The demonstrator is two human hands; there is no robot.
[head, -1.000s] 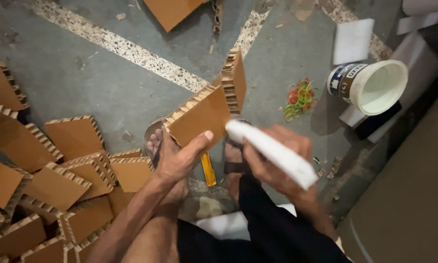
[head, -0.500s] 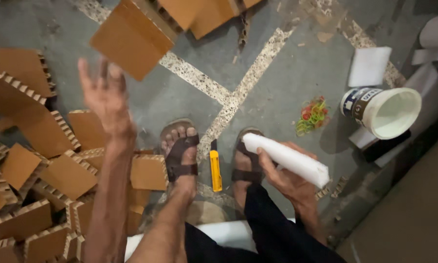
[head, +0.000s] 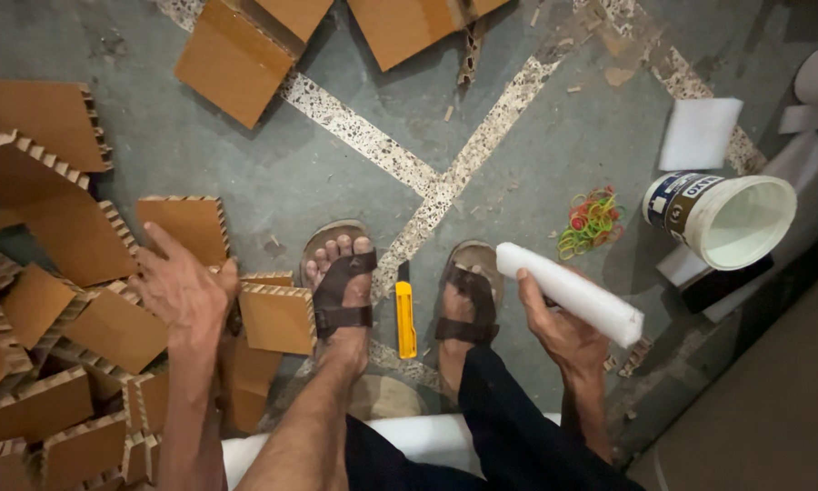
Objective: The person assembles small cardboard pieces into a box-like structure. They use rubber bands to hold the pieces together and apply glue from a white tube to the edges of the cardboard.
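Grey concrete floor, crossed by pale speckled inlay strips; the person is seated above it, both sandalled feet planted.

Heap of brown corrugated cardboard pieces with notched, toothed edges covers the floor on the person's left. A few larger flat brown cardboard sheets lie apart at the far edge.

White plastic bucket lying on its side, mouth toward the camera, far right. Flat white foam pad just beyond it.

White foam roll: off the floor, gripped at its near end by the right hand, fingers wrapped round it, the roll slanting out to the right above the right foot.

Left hand: wide, fingers spread, palm down over the near edge of the cardboard heap, just beside a square brown cardboard piece by the left foot. Whether the palm touches the cardboard I cannot tell.

Yellow utility knife on the floor between the feet, untouched. Loose tangle of coloured rubber bands between the right foot and the bucket.

Judgement: the step in hand looks like a reach into the heap, roll kept ready. Lifting one piece would call for the spread fingers to close on a single edge, since the pieces overlap and interlock.
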